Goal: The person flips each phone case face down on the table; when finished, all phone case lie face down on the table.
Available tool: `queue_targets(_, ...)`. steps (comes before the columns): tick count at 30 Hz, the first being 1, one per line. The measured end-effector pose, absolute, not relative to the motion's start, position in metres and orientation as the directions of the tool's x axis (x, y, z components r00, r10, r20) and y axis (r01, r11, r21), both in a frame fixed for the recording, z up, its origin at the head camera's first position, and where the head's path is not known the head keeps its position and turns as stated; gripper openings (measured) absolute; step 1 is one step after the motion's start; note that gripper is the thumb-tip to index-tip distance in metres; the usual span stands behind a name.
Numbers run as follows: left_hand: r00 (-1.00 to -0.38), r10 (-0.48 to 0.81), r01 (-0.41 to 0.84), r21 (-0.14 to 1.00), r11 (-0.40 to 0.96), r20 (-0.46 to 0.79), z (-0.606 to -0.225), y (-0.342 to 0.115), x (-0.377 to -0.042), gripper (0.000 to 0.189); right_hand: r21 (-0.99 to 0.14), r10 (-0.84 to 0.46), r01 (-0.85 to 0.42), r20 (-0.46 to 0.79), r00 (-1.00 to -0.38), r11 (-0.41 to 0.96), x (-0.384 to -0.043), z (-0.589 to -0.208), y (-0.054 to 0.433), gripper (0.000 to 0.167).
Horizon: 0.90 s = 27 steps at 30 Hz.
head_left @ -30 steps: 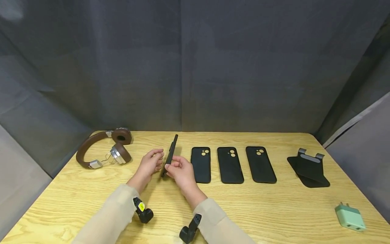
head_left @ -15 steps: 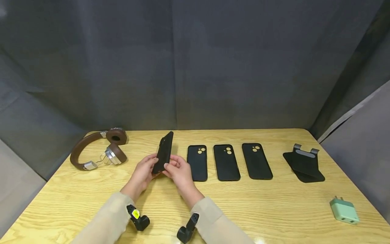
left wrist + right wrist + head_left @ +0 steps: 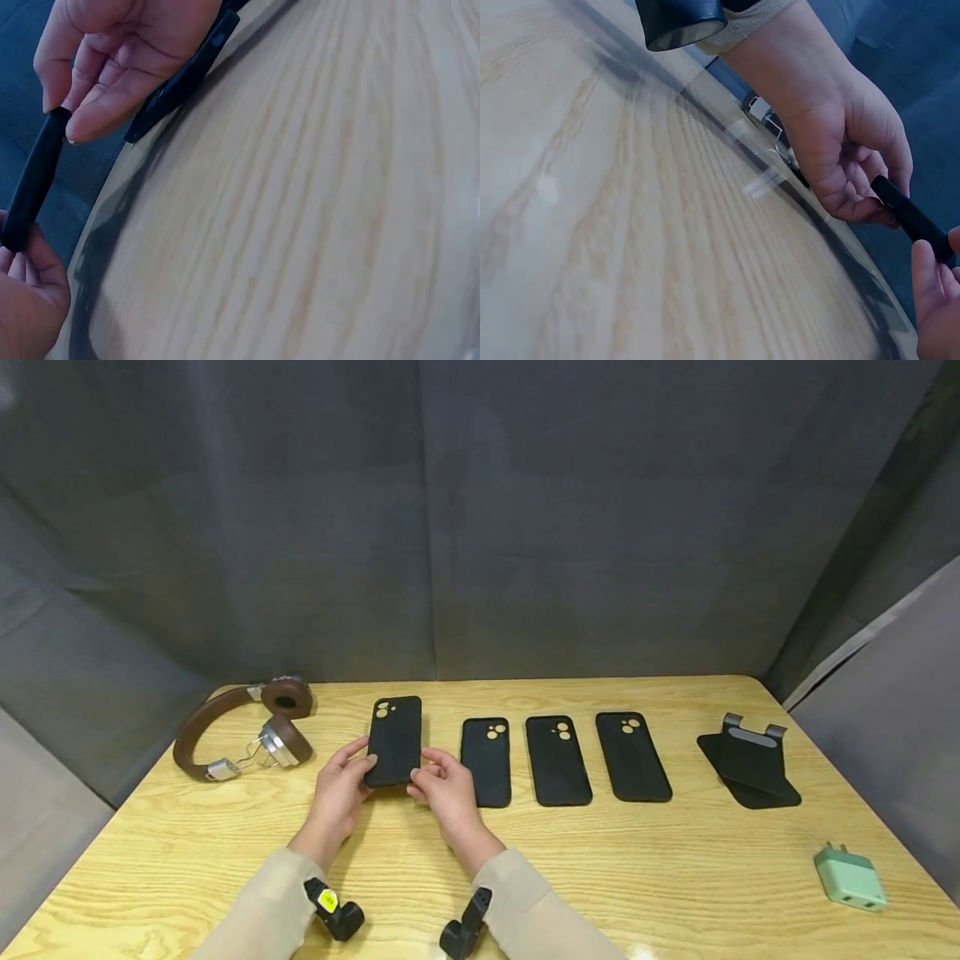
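Both hands hold up a black phone case [image 3: 395,742], its back toward the head camera and its camera cutouts at upper left. My left hand [image 3: 335,793] grips the lower left side, thumb on the back face. At the lower right corner, my right hand [image 3: 447,787] pinches the edge between thumb and fingers. The right wrist view shows the case [image 3: 909,215] edge-on between the left hand [image 3: 840,135] and the right hand's fingertips [image 3: 925,274]. Just right of the held case lie a dark phone case [image 3: 485,768] and two more black phone cases [image 3: 559,764] [image 3: 634,760] in a row.
Brown headphones [image 3: 217,714] lie at the table's left rear. A black folding stand [image 3: 752,768] is at the right, with a green charger plug [image 3: 851,881] nearer the front right. A dark curtain [image 3: 480,527] hangs behind the wooden table [image 3: 675,877].
The phone case has turned from edge-on to showing its full back. My left hand, at first apart from it, has taken hold of its left side; the right hand keeps its pinch.
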<state>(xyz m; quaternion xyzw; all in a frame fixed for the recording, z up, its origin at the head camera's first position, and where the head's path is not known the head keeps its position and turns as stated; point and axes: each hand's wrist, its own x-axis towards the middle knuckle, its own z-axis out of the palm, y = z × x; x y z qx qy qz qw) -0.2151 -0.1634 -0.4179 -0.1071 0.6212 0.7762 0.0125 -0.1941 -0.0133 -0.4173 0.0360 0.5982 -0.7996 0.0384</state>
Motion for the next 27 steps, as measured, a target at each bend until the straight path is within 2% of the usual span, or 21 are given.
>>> queue_targets(9,-0.981,-0.153,-0.134,0.989,0.065,-0.123,-0.421,-0.167,-0.215,0.040,-0.986,-0.013,0.112,-0.111,-0.994,-0.124,-0.194,-0.426,-0.014,0.047)
queue_targets(13,-0.980,-0.136,-0.160,0.980,0.122,-0.143,-0.424,-0.167,-0.216,0.041,-0.990,0.006,0.120,-0.121,-0.993,-0.069,-0.194,-0.430,-0.014,0.047)
queue_targets(19,-0.980,-0.116,-0.183,0.965,0.189,-0.163,-0.427,-0.164,-0.217,0.043,-0.989,0.022,0.111,-0.109,-0.994,0.098,-0.193,-0.435,-0.013,0.046)
queue_targets(27,-0.982,-0.136,-0.163,0.945,0.282,-0.129,-0.427,-0.157,-0.218,0.043,-0.942,0.017,0.009,-0.003,-1.000,0.335,-0.194,-0.438,-0.015,0.050)
